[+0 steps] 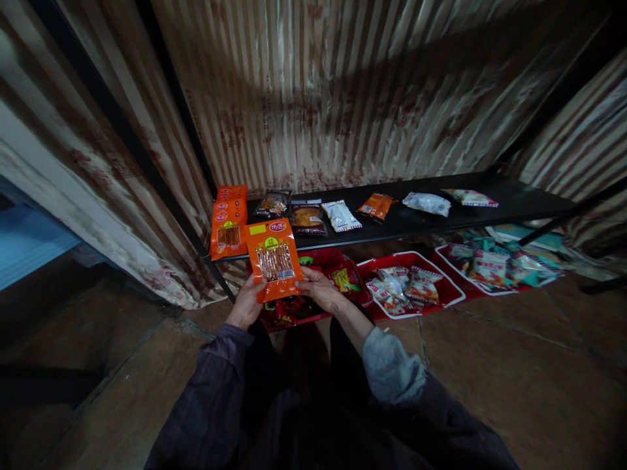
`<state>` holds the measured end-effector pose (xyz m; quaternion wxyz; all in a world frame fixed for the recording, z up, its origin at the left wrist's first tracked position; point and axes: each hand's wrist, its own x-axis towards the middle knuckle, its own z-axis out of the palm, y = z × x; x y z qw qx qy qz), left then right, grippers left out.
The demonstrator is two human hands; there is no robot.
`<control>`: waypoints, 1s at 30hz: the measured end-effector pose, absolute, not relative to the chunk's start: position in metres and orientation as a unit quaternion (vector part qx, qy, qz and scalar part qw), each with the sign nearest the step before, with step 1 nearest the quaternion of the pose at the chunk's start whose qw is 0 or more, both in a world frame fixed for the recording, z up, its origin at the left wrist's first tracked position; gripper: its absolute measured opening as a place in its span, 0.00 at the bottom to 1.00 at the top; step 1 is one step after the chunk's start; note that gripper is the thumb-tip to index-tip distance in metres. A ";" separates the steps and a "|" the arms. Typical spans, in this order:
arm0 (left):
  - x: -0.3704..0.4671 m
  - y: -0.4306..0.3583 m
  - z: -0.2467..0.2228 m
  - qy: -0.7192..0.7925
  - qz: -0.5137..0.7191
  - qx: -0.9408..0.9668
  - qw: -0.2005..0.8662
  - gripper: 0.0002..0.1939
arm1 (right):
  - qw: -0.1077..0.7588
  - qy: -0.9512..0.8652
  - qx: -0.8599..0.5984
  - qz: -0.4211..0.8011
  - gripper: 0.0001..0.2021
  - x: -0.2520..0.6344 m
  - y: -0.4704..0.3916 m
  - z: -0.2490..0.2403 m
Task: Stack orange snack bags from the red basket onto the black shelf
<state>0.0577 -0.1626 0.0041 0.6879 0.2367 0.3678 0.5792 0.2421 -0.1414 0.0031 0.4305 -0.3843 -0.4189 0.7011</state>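
Observation:
An orange snack packet (275,260) with a clear window is held upright between my two hands, over the front edge of the black shelf (392,228). My left hand (248,302) grips its lower left corner, and my right hand (317,287) pinches the lower right corner. Left of it, more orange packets (228,222) lie overlapping on the shelf's left end. Behind it are a dark packet (273,203) and a brown packet (308,219). A white-and-blue packet (341,216) and a smaller orange packet (377,206) lie farther right.
Two pale packets (426,203) (471,198) lie toward the shelf's right. Below stand red baskets of snacks, one partly behind my hands (365,292), a white-rimmed one (449,301), and another at right (509,291). Black frame posts (174,91) and a striped curtain (313,98) surround the shelf.

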 end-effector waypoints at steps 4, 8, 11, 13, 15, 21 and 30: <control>0.058 -0.163 0.004 0.366 0.580 0.236 0.689 0.19 | 0.442 -0.415 -0.385 0.696 0.18 0.243 -0.141 0.001; 0.059 -0.163 0.003 0.362 0.579 0.234 0.692 0.19 | 0.434 -0.415 -0.387 0.699 0.17 0.245 -0.140 -0.002; 0.059 -0.164 0.002 0.360 0.582 0.233 0.690 0.19 | 0.437 -0.413 -0.394 0.695 0.16 0.245 -0.139 -0.001; 0.059 -0.164 0.002 0.358 0.584 0.236 0.689 0.19 | 0.448 -0.404 -0.403 0.688 0.15 0.243 -0.139 0.001; 0.058 -0.165 0.002 0.358 0.582 0.237 0.690 0.20 | 0.460 -0.391 -0.408 0.685 0.16 0.241 -0.139 0.004; 0.055 -0.167 0.000 0.357 0.590 0.226 0.688 0.19 | 0.473 -0.376 -0.399 0.690 0.15 0.233 -0.136 0.006; 0.041 -0.171 0.001 0.361 0.589 0.213 0.691 0.20 | 0.467 -0.361 -0.401 0.701 0.16 0.216 -0.133 0.004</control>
